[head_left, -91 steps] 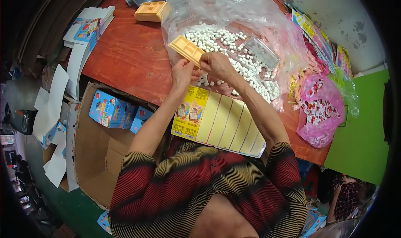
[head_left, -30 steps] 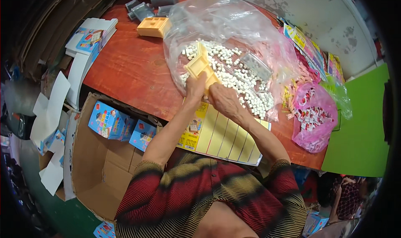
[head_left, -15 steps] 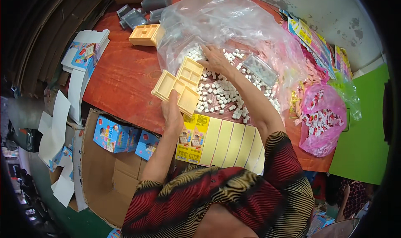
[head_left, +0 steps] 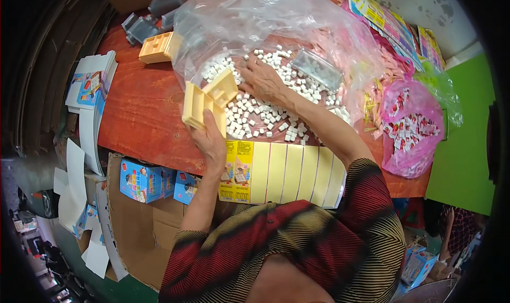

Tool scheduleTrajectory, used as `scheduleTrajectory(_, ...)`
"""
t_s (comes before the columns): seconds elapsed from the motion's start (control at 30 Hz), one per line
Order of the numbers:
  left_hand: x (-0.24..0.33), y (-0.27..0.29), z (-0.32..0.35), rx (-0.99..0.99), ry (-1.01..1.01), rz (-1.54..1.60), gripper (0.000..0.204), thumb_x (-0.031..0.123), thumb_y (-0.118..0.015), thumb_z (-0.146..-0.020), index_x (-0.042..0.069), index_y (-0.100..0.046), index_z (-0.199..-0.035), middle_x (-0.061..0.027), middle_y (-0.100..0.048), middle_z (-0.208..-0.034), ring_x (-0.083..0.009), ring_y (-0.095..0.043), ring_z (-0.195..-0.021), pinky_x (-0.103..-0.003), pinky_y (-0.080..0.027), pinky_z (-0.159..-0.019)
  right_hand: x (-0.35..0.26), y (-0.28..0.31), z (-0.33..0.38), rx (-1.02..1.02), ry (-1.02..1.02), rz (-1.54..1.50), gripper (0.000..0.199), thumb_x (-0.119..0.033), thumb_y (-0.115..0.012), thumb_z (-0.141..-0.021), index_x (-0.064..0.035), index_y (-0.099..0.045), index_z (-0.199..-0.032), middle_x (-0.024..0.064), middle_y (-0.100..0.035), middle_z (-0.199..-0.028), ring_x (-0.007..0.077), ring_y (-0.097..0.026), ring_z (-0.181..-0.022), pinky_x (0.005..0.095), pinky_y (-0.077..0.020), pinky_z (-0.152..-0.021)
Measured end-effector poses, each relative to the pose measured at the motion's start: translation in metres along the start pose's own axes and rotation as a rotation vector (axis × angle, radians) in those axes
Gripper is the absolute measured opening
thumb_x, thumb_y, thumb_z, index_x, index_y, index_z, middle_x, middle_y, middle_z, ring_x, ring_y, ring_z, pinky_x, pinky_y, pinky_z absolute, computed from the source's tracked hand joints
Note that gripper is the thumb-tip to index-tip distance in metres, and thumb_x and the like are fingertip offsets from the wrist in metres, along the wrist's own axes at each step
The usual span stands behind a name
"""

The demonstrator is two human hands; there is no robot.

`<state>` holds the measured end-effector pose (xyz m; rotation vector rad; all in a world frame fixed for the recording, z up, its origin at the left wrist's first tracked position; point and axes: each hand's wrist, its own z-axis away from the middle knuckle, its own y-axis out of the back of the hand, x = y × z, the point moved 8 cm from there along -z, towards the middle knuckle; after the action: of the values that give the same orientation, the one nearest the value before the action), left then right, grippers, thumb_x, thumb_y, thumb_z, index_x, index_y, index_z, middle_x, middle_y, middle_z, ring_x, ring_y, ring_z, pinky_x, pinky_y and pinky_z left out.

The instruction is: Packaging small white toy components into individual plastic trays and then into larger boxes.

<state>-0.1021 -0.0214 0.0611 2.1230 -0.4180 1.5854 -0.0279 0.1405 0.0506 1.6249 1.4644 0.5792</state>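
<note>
My left hand (head_left: pixel 211 144) is closed on pale yellow compartment trays (head_left: pixel 197 104), thumb over the near edge. They are tilted up at the left edge of a spread of small white cubes (head_left: pixel 255 114). Over the far left part of that spread, my right hand (head_left: pixel 264 82) reaches in with its fingers bent down among the cubes, close to the trays. Its fingertips are hidden, so what they grip does not show. The cubes lie on a clear plastic bag (head_left: pixel 239 21) that is spread open on the red table.
A clear plastic box (head_left: pixel 317 69) lies on the cubes. Yellow printed card sheets (head_left: pixel 287 170) cover the near table edge. At the right stands a pink bag (head_left: pixel 409 159) of small printed pieces. More yellow trays (head_left: pixel 158 48) are far left, above an open carton (head_left: pixel 133 218) holding blue boxes.
The view has shifted. My left hand has tipped the trays steeper, so their compartments face more sideways. My right hand's fingers have bent further down into the cubes.
</note>
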Motion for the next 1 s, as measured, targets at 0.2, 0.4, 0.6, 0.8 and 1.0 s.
scheduleTrajectory(0.2,0.018,-0.006,-0.012,-0.012,-0.15,-0.282,0.041,0.019,-0.041,-0.084,-0.008,-0.035,-0.115,-0.0254,-0.017,-0.129,-0.0355,-0.017,-0.12,-0.037,-0.02,-0.096,0.034,-0.026,0.014,-0.124,-0.197,-0.195,0.043,-0.007,-0.058,-0.064,-0.0088,-0.047,-0.106,0.018,-0.047,-0.104,0.0268,-0.055,-0.073,0.0314,-0.046,-0.058)
scheduleTrajectory(0.4,0.044,-0.008,-0.011,-0.037,-0.275,-0.304,0.042,0.02,-0.043,-0.084,-0.005,-0.035,-0.116,-0.0229,-0.031,-0.121,-0.0314,-0.035,-0.11,-0.036,-0.034,-0.086,0.081,-0.007,0.041,0.121,-0.917,-0.853,0.015,-0.003,-0.055,-0.061,0.0012,-0.053,-0.075,0.0088,-0.055,-0.066,0.0135,-0.053,-0.056,0.0246,-0.0406,-0.046)
scheduleTrajectory(0.6,0.004,-0.07,-0.011,-0.244,0.331,0.316,0.035,0.022,-0.043,-0.084,0.0,-0.04,-0.111,-0.0112,-0.049,-0.1,-0.0203,-0.053,-0.085,-0.028,-0.046,-0.068,0.082,-0.008,0.062,0.24,-1.05,-1.21,0.011,-0.003,-0.055,-0.06,-0.004,-0.051,-0.071,0.0041,-0.051,-0.065,0.0081,-0.046,-0.048,0.0201,-0.0337,-0.038)
scheduleTrajectory(0.8,-0.058,-0.123,0.001,-0.235,0.715,0.823,0.035,0.021,-0.038,-0.086,0.005,-0.033,-0.117,-0.0107,-0.047,-0.105,-0.0227,-0.052,-0.092,-0.038,-0.048,-0.073,0.06,0.0,0.057,0.574,-1.018,-1.415,0.016,-0.002,-0.054,-0.064,-0.0027,-0.051,-0.08,0.0041,-0.053,-0.063,0.0098,-0.048,-0.05,0.0205,-0.0377,-0.042)
scheduleTrajectory(1.0,-0.056,-0.134,0.011,-0.302,0.824,0.85,0.036,0.03,-0.033,-0.088,0.006,-0.037,-0.114,-0.01,-0.048,-0.104,-0.0225,-0.053,-0.09,-0.034,-0.047,-0.072,0.017,0.016,0.056,0.456,-0.903,-1.098,0.019,-0.02,-0.053,-0.072,-0.0016,-0.055,-0.074,0.0022,-0.051,-0.057,0.006,-0.045,-0.051,0.0205,-0.0359,-0.045)
